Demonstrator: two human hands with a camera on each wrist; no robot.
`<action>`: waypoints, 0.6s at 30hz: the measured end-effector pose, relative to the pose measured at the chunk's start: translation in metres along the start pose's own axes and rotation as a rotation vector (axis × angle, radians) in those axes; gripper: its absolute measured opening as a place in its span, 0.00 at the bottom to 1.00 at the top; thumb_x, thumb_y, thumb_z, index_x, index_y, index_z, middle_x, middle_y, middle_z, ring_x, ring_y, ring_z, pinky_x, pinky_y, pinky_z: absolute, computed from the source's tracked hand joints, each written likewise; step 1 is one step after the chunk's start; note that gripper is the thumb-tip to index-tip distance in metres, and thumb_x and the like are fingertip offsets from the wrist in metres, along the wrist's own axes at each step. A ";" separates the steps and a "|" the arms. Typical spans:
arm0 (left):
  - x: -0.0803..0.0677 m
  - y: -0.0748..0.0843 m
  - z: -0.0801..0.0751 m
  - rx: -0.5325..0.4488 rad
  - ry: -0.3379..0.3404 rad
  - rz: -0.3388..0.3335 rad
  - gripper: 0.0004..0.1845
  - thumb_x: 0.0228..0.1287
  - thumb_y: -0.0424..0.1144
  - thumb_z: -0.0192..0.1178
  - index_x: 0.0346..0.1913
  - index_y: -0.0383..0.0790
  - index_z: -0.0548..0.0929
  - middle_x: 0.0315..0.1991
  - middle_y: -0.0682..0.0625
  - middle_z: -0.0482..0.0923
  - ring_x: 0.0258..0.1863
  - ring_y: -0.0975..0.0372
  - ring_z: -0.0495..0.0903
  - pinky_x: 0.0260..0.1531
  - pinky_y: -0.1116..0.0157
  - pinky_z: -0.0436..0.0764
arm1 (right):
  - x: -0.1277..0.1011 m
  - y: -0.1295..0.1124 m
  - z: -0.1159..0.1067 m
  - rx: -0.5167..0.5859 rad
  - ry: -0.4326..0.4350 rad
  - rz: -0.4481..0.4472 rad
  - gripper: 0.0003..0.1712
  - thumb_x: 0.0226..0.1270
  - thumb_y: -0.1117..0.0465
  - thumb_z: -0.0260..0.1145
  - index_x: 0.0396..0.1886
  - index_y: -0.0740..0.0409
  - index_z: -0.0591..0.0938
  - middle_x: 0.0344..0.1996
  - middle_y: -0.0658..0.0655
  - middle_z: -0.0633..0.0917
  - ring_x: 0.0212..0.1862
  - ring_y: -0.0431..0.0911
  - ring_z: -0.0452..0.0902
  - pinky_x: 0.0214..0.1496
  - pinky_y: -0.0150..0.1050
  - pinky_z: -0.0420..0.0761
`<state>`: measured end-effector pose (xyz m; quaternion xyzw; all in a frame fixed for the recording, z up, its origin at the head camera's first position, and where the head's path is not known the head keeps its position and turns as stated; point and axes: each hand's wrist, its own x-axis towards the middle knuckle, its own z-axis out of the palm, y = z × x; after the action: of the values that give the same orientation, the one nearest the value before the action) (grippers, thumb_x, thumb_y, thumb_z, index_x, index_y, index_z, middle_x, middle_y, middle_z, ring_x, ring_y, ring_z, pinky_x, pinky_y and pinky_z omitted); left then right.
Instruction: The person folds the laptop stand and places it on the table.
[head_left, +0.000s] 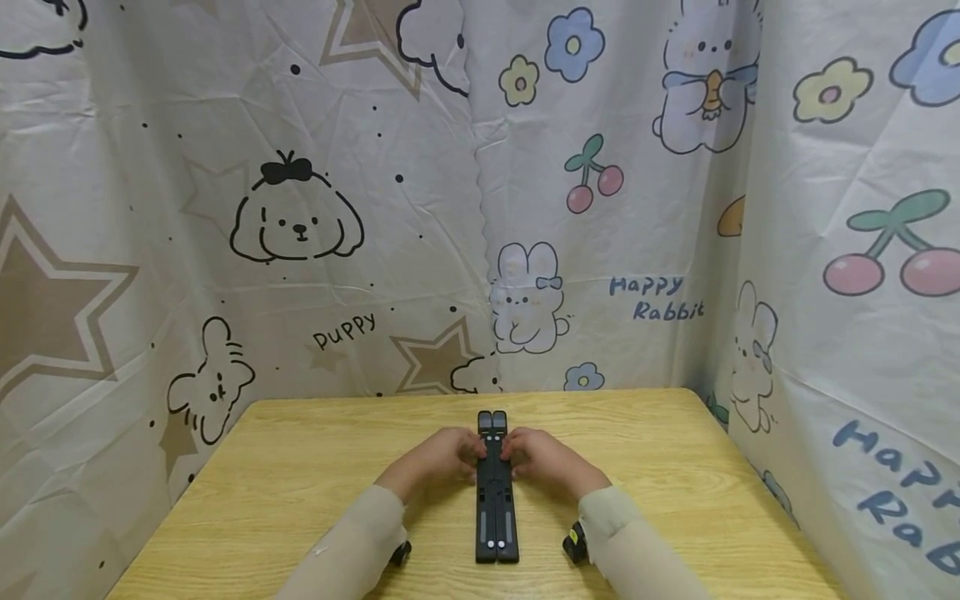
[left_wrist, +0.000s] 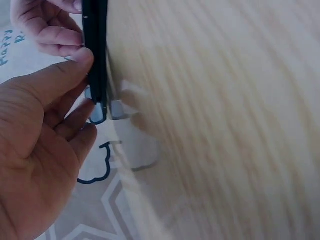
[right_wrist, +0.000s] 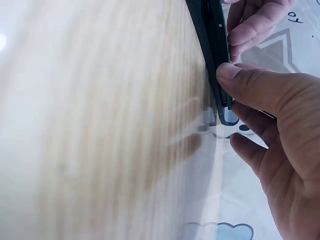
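— Since it lies flat along the middle of the wooden table [head_left: 300, 467], what is that black folding stand [head_left: 496, 500] like to handle?

— Stiff, slim and probably light, two hard bars folded side by side; smooth plastic, so it may slip. Best taken by the long edges near the far end, where the left hand [head_left: 442, 457] and right hand [head_left: 542, 460] pinch it now, thumbs [left_wrist: 65, 70] pressed to its sides, before the cartoon curtain [head_left: 300, 225]

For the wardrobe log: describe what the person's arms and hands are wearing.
Both arms wear long beige sleeves, left sleeve and right sleeve, ending at the wrists. The left hand and right hand are bare: no gloves or rings show. A small black wrist camera sits under the right cuff.
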<state>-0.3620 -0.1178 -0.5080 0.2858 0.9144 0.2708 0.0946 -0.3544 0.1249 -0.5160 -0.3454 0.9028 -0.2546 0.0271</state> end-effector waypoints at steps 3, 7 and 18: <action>-0.004 0.002 -0.002 0.045 -0.009 0.010 0.17 0.57 0.39 0.77 0.49 0.38 0.90 0.55 0.49 0.85 0.58 0.55 0.80 0.65 0.54 0.76 | -0.003 -0.007 -0.001 -0.061 -0.007 -0.017 0.14 0.64 0.66 0.74 0.50 0.59 0.89 0.56 0.53 0.84 0.59 0.49 0.80 0.66 0.47 0.79; -0.009 0.006 -0.002 0.076 -0.018 0.018 0.19 0.60 0.48 0.75 0.49 0.39 0.90 0.56 0.49 0.85 0.59 0.56 0.80 0.65 0.55 0.76 | -0.005 -0.012 -0.001 -0.164 -0.021 -0.037 0.15 0.67 0.61 0.73 0.51 0.58 0.89 0.57 0.53 0.84 0.59 0.49 0.80 0.66 0.47 0.79; -0.028 0.027 -0.001 0.121 -0.003 0.052 0.21 0.66 0.52 0.70 0.56 0.46 0.88 0.62 0.53 0.80 0.64 0.58 0.77 0.67 0.55 0.75 | -0.022 -0.024 0.000 -0.323 0.046 -0.082 0.14 0.70 0.53 0.71 0.49 0.53 0.90 0.55 0.50 0.85 0.57 0.47 0.82 0.64 0.46 0.80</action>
<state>-0.3268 -0.1163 -0.4916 0.3151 0.9211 0.2172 0.0715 -0.3229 0.1240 -0.5068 -0.3759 0.9176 -0.1149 -0.0598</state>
